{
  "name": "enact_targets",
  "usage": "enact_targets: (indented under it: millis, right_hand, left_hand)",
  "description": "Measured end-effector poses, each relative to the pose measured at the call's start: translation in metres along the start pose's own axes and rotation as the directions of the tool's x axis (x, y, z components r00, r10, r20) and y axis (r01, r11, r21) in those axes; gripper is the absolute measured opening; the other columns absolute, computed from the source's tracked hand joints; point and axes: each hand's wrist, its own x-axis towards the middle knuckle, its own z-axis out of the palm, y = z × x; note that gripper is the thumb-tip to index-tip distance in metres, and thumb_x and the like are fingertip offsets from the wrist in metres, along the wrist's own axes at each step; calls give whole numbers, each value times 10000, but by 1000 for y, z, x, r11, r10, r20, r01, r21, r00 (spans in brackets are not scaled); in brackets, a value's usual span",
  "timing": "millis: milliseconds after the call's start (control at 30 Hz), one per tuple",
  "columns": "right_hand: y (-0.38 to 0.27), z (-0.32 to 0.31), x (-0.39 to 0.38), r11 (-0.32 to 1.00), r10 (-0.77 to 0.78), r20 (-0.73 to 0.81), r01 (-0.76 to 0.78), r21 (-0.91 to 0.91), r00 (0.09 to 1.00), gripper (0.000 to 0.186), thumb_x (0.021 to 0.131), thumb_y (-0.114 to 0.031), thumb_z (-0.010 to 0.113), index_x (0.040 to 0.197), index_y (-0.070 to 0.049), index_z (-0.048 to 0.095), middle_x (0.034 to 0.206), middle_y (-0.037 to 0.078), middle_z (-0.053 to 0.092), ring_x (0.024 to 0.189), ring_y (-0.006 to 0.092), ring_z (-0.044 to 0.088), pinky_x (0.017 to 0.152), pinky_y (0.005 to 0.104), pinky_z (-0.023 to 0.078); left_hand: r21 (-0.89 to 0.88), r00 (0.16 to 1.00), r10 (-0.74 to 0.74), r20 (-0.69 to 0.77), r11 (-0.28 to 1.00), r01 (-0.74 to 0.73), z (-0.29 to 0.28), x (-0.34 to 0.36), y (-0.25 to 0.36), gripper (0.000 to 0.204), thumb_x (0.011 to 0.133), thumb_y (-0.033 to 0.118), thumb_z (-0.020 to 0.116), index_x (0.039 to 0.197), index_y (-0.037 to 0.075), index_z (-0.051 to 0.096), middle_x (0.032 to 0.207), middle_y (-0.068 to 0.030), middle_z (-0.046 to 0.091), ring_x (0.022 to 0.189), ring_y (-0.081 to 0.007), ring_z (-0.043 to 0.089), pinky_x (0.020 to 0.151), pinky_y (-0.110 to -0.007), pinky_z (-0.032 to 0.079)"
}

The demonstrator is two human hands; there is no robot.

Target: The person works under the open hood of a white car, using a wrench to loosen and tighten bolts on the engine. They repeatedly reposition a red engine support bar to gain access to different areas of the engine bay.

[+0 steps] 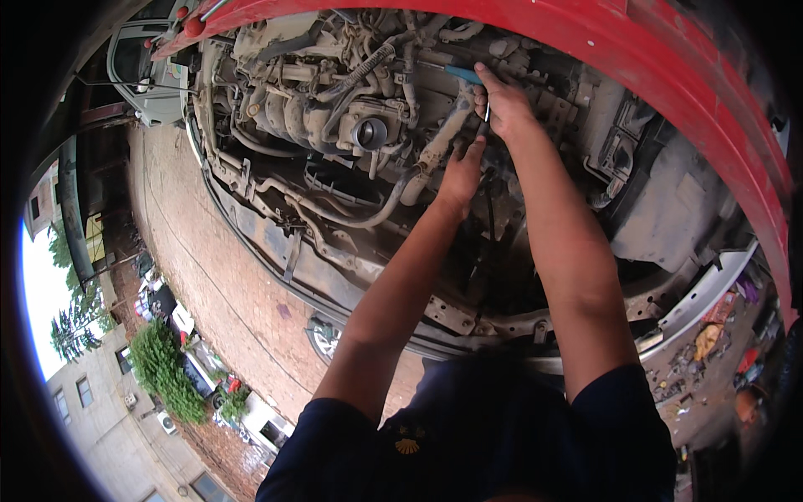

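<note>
A car's open engine bay (657, 297), grey-brown with dust, fills the view beneath and around a person's fingers, and a raised red hood (585, 38) arches above them. Brick paving (217, 251) lies well to the left of the fingers, beyond the car's front edge. The grimy engine (288, 113) spreads out to their left. The right hand (506, 105) reaches deep into the bay; the left hand (460, 176) is just below and to its left. A curved hose (364, 222) loops below and left of the left fingers, and a round, dark-mouthed opening (369, 134) faces up farther left. The blue-handled tool (462, 74), apparently a screwdriver, is at the right fingertips, its thin shaft pointing left, away from them. The right fingers are curled, closing on the handle's near end. The left fingers point up toward the right hand, partly hidden; whether they pinch anything, I cannot tell. A small shiny metal piece (488, 112) shows just under the right fingers, too small to identify. The step in hand seems to be placing or working the tool among the parts; the next move likely calls for a firm grip and a steady, well-aimed tip.
</note>
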Motion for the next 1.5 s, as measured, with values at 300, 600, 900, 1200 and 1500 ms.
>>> enact_targets:
  millis: [300,600,900,1200,1500]
  right_hand:
    - [-8,-7,42,571,-233,64,190,-798,970,509,920,-542,689,788,-55,625,647,46,559,521,160,496,494,356,400]
    - [-13,-11,42,73,-623,262,388,-919,737,727,939,-644,541,1281,-8,629,1056,267,709,1032,421,680,897,495,535]
    - [2,-23,65,320,-453,61,226,-920,890,644,948,-617,570,1110,-3,675,833,174,700,818,358,683,758,461,547]
    - [6,15,25,-63,-579,308,335,-940,755,551,996,-575,478,1143,-99,713,1000,224,724,893,403,706,827,523,561]
    - [-17,-9,60,603,-82,37,79,-794,996,535,1023,-513,473,907,-41,696,788,168,700,766,336,696,712,488,539]
  left_hand:
    - [-48,993,-120,5,992,121,-9,2,35,415,972,439,663,809,62,598,666,-12,544,525,-116,497,480,-257,389]
    - [538,952,-129,277,842,-42,1,19,46,408,999,318,607,1123,-70,631,907,-147,703,739,-188,702,698,-343,527]
    - [292,976,-117,181,955,60,16,32,47,218,920,188,597,1054,18,622,792,8,560,580,-89,438,544,-267,361]
    - [569,892,214,397,705,-423,-15,72,3,437,937,204,605,1304,-27,557,1198,-234,614,1088,-354,583,925,-432,479]
    - [350,919,-197,341,934,70,3,46,101,334,929,217,582,1170,-10,628,851,-64,609,624,-182,510,615,-304,444]
